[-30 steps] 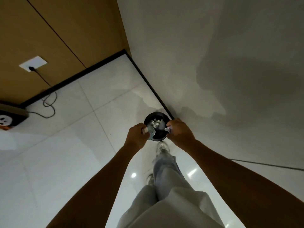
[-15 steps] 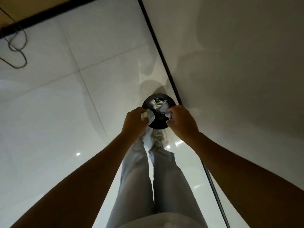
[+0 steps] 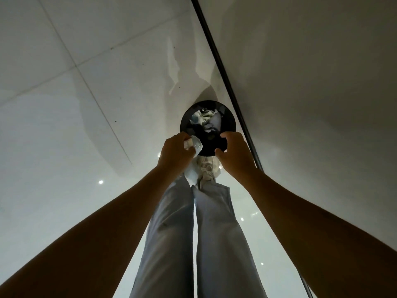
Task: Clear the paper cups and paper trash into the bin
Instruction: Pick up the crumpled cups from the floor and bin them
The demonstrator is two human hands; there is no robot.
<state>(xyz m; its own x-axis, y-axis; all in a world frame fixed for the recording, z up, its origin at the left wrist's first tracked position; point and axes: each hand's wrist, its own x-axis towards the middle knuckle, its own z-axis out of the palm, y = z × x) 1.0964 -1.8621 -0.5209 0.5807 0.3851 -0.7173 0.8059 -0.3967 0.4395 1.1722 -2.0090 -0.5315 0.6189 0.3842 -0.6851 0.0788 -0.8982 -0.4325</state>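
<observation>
I am looking straight down past both outstretched arms at a round black bin (image 3: pixel 229 117) standing on the pale tiled floor (image 3: pixel 64 125), close against the dark baseboard (image 3: pixel 223 72) where the floor meets the grey wall (image 3: pixel 311 82). Crumpled paper (image 3: pixel 204 118) lies inside the bin, white and pale blue, bunched toward the far side of the opening.

My left hand (image 3: pixel 175 150) hovers at the near left edge of the bin with its fingers curled round a paper cup (image 3: pixel 196 145). The cup looks crushed and whitish, and it sticks out from the fist toward the bin's opening, just over the rim. I cannot tell whether it touches the bin.

My right hand (image 3: pixel 233 152) is at the near right edge of the bin, fingers loosely bent and thumb pointing inward over the opening. I see nothing between the fingers, though the underside of the hand is hidden from me.

Below the hands, light grey trousers (image 3: pixel 214 233) run down to white shoes (image 3: pixel 206 168), which stand just short of the bin. Small bright spots of reflected light dot the glossy tiles on either side of the legs.
</observation>
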